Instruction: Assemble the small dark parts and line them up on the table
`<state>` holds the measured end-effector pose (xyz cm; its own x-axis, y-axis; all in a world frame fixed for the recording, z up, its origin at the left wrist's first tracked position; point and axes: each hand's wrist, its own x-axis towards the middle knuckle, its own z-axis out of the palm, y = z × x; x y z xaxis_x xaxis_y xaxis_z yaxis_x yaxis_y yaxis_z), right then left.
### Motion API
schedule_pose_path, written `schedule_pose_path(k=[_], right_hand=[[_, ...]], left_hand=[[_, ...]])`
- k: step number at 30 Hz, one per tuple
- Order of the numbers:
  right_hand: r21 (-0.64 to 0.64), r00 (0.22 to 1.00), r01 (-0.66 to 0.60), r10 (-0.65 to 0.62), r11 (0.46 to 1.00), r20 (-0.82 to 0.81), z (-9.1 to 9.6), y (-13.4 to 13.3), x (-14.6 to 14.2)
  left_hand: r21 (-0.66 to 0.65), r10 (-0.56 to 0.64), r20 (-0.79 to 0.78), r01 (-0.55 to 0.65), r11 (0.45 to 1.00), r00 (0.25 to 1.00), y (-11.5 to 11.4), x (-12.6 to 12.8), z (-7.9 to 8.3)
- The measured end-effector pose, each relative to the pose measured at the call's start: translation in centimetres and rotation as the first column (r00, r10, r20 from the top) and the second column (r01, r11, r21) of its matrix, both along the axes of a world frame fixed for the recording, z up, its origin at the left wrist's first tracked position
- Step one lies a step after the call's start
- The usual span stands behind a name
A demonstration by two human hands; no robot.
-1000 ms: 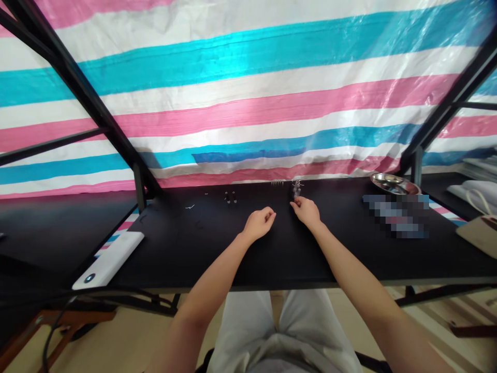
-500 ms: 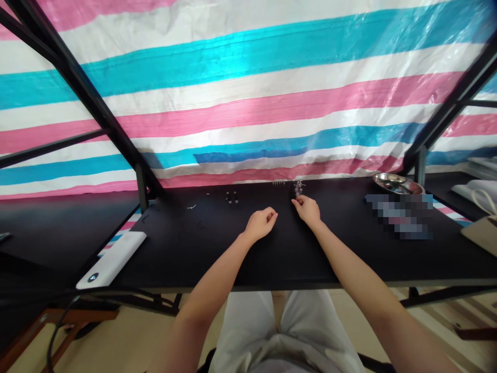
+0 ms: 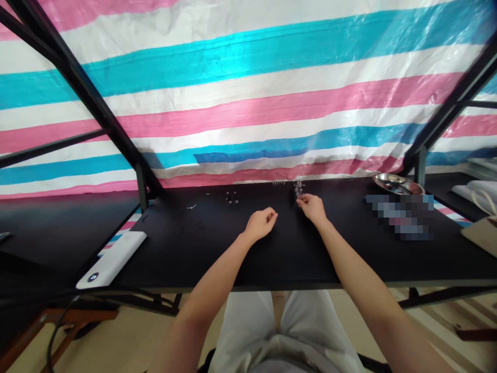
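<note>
My left hand (image 3: pixel 261 224) rests on the black table with its fingers curled closed. Whatever lies inside that curl, if anything, is hidden. To its right, my right hand (image 3: pixel 312 208) has thumb and fingertips pinched together at the near edge of a small cluster of dark and clear pieces (image 3: pixel 298 187). Thin pale bits stick out at the cluster's top. Too little shows between those fingertips to name. Just left of the cluster, near the back edge, stands a row of several tiny light pieces (image 3: pixel 278 183).
Two small dark parts with pale ends (image 3: pixel 232 197) and a thin white strip (image 3: pixel 191 207) lie left on the table (image 3: pixel 279 259). A white box-like device (image 3: pixel 112 259) is at the left edge. A shiny metal dish (image 3: pixel 398 182) and a blurred-out item (image 3: pixel 399 216) sit right.
My right hand has shifted slightly right, and more of the cluster's near side shows. My left hand has stayed in place.
</note>
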<state>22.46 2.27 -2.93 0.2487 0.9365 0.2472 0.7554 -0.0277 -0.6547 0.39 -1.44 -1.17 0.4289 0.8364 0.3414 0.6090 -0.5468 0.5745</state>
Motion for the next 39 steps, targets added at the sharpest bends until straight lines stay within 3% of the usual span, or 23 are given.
schedule_pose_path(k=[5, 17, 20, 22, 26, 29, 34, 39], right_hand=[[-0.025, 0.994, 0.077, -0.074, 0.997, 0.081, 0.2, -0.1, 0.2], [-0.136, 0.977, 0.053, -0.023, 0.989, 0.214, 0.1, -0.3, 0.6], [-0.19, 0.96, 0.052, 0.003, 0.98, 0.28, 0.8, -1.0, 0.5], [-0.205, 0.946, 0.05, 0.019, 0.977, 0.324, 1.4, -1.5, 0.2], [-0.094, 0.94, 0.031, 0.002, 0.995, 0.34, 2.8, -2.4, -0.8], [0.034, 0.948, 0.0, -0.011, 0.999, 0.317, 3.5, -2.8, -1.6], [0.168, 0.956, -0.153, 0.103, 0.974, 0.275, 4.0, -3.4, -2.5], [0.214, 0.911, -0.372, 0.311, 0.903, 0.27, 4.0, -3.9, -3.1]], left_hand=[[-0.015, -0.004, 0.008, 0.004, 1.0, 1.0, 0.0, 0.0, 0.0], [-0.018, 0.017, -0.01, -0.017, 1.0, 1.0, -0.2, 0.0, 0.3], [0.01, 0.086, -0.083, -0.086, 0.996, 0.993, -0.1, -0.4, 0.8], [0.013, 0.197, -0.127, -0.197, 0.98, 0.972, 0.2, -0.9, 1.4], [-0.048, 0.45, -0.17, -0.463, 0.885, 0.877, 1.2, -2.9, 3.0], [-0.084, 0.528, -0.238, -0.558, 0.825, 0.815, 2.2, -4.6, 4.4], [-0.037, 0.539, -0.371, -0.592, 0.805, 0.756, 4.0, -6.0, 5.7], [0.035, 0.541, -0.427, -0.585, 0.81, 0.724, 6.2, -6.0, 5.0]])
